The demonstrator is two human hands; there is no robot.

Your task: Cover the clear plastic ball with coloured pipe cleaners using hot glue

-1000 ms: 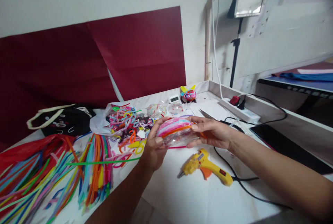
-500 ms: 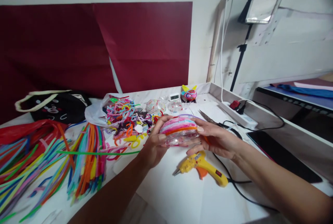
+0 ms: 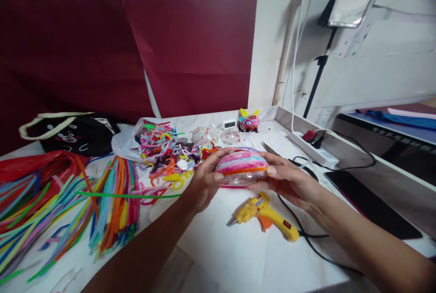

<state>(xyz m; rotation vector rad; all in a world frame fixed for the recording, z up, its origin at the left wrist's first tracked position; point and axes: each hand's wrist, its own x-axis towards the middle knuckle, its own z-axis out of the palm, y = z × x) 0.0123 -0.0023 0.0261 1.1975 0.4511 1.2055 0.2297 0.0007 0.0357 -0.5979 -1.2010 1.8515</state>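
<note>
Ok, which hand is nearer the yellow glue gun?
Right. The right hand, on the striped dome, is just beyond the yellow glue gun; the left hand, also on the dome, is farther off, beyond and left of the nozzle.

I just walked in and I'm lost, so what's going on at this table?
A person's left hand and right hand hold a striped, dome-shaped piece from either side. Its top is pink, blue and orange; its lower part looks clear. A yellow glue gun lies on the white work surface, held by neither hand. Colourful pipe cleaners lie off to the left.
</note>
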